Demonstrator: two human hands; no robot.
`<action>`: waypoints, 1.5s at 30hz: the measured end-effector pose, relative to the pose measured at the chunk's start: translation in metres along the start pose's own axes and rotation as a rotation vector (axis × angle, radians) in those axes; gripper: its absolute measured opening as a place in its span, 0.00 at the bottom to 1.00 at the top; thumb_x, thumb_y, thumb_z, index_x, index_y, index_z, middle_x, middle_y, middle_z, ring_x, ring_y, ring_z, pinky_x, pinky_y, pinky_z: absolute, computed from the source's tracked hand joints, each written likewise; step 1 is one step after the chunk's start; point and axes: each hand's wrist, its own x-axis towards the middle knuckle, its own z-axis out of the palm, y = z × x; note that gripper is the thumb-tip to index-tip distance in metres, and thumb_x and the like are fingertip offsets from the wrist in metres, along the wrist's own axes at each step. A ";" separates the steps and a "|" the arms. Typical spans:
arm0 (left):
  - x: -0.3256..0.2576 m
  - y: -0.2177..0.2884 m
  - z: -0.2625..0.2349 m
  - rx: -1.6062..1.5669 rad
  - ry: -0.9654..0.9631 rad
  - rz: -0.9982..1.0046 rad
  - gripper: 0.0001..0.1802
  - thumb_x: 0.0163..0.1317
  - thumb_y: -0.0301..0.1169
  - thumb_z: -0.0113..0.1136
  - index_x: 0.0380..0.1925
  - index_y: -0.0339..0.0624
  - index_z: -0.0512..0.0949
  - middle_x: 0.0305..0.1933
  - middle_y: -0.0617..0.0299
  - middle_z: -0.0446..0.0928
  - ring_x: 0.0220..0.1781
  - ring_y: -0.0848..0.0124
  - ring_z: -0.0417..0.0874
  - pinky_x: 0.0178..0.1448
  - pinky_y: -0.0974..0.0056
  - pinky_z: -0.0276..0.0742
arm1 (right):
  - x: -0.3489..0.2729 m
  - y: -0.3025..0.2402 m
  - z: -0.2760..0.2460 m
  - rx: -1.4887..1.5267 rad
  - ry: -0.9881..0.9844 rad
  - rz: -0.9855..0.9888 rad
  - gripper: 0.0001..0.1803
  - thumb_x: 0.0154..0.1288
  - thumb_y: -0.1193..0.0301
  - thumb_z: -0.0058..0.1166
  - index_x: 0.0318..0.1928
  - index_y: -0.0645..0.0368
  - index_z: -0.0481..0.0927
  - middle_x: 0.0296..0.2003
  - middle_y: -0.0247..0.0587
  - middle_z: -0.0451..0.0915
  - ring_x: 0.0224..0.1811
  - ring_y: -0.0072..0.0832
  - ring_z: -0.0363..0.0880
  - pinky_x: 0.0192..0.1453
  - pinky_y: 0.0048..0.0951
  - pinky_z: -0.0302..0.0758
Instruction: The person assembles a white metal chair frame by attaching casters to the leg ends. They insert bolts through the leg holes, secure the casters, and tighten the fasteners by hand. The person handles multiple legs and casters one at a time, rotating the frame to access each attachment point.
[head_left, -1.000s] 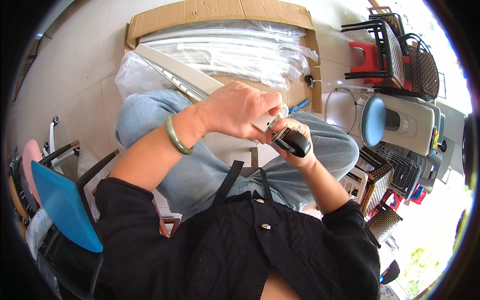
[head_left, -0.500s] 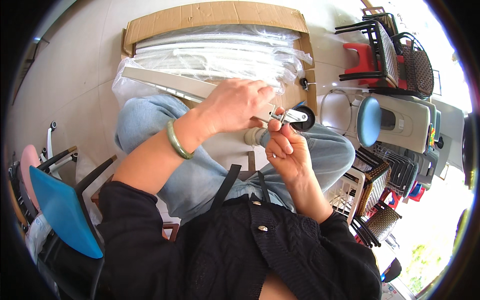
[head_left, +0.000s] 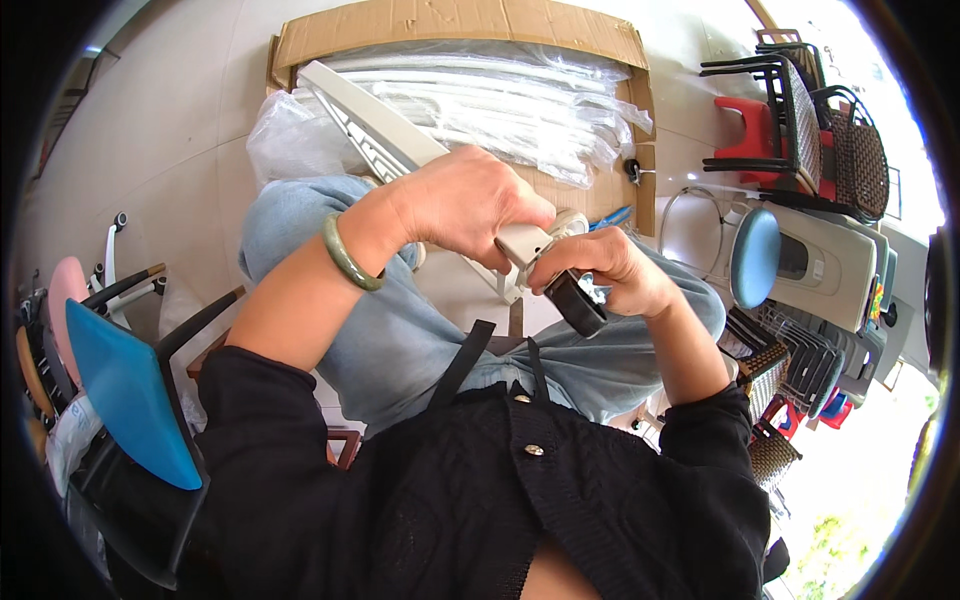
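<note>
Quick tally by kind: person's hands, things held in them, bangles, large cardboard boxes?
Hands: 2 (left hand, right hand)
Held things: 2 (pale beam, caster)
Bangles: 1 (green bangle)
Cardboard boxes: 1 (open cardboard box)
Total: 6

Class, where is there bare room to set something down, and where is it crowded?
Bare floor lies left of the cardboard box, beyond the blue chair; a narrower strip runs between the box and the black chairs. Crowded: wrapped white tubes in the box, and the lap, beneath the left hand, right hand, rail and wheel.
</note>
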 end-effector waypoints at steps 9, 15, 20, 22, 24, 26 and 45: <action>0.010 0.001 0.018 0.081 0.220 -0.008 0.19 0.39 0.40 0.74 0.29 0.49 0.75 0.28 0.62 0.78 0.36 0.59 0.82 0.36 0.55 0.76 | -0.024 0.053 0.061 0.897 0.556 -0.064 0.19 0.61 0.65 0.67 0.49 0.59 0.78 0.32 0.41 0.79 0.25 0.17 0.71 0.30 0.17 0.67; 0.008 0.005 0.031 0.112 0.368 -0.058 0.19 0.40 0.39 0.74 0.30 0.47 0.75 0.27 0.62 0.76 0.35 0.59 0.82 0.35 0.56 0.76 | -0.020 0.052 0.077 1.412 0.574 -0.142 0.23 0.64 0.71 0.63 0.58 0.55 0.72 0.34 0.43 0.76 0.12 0.15 0.55 0.18 0.19 0.54; 0.024 0.010 0.047 0.148 0.499 -0.132 0.19 0.43 0.36 0.73 0.34 0.46 0.76 0.31 0.60 0.78 0.37 0.58 0.82 0.37 0.54 0.77 | -0.034 0.060 0.063 1.452 0.687 -0.057 0.19 0.70 0.67 0.56 0.58 0.58 0.73 0.37 0.40 0.77 0.17 0.16 0.61 0.21 0.19 0.58; 0.038 0.006 0.053 0.162 0.528 -0.182 0.19 0.45 0.36 0.73 0.36 0.46 0.76 0.34 0.58 0.79 0.39 0.57 0.83 0.40 0.54 0.79 | -0.054 0.079 0.058 1.603 0.758 0.059 0.15 0.73 0.65 0.50 0.53 0.62 0.75 0.41 0.43 0.79 0.25 0.19 0.67 0.25 0.21 0.63; 0.051 -0.003 0.055 0.200 0.524 -0.181 0.21 0.50 0.38 0.71 0.42 0.46 0.75 0.38 0.56 0.80 0.42 0.55 0.84 0.44 0.54 0.81 | -0.067 0.084 0.065 1.336 1.079 0.374 0.14 0.73 0.66 0.49 0.50 0.64 0.76 0.43 0.45 0.80 0.27 0.23 0.69 0.27 0.23 0.65; 0.063 -0.006 0.055 0.202 0.431 -0.223 0.22 0.51 0.39 0.71 0.44 0.46 0.75 0.38 0.54 0.81 0.42 0.54 0.84 0.43 0.53 0.81 | -0.081 0.078 0.074 1.110 1.268 0.500 0.13 0.73 0.69 0.48 0.44 0.67 0.79 0.42 0.46 0.80 0.33 0.28 0.73 0.32 0.25 0.70; 0.073 -0.047 0.119 0.390 0.039 -0.346 0.16 0.52 0.40 0.65 0.39 0.50 0.73 0.35 0.54 0.82 0.39 0.52 0.84 0.40 0.48 0.80 | -0.099 0.115 0.049 0.091 1.549 0.254 0.09 0.70 0.73 0.58 0.45 0.66 0.83 0.30 0.30 0.81 0.32 0.15 0.78 0.39 0.18 0.76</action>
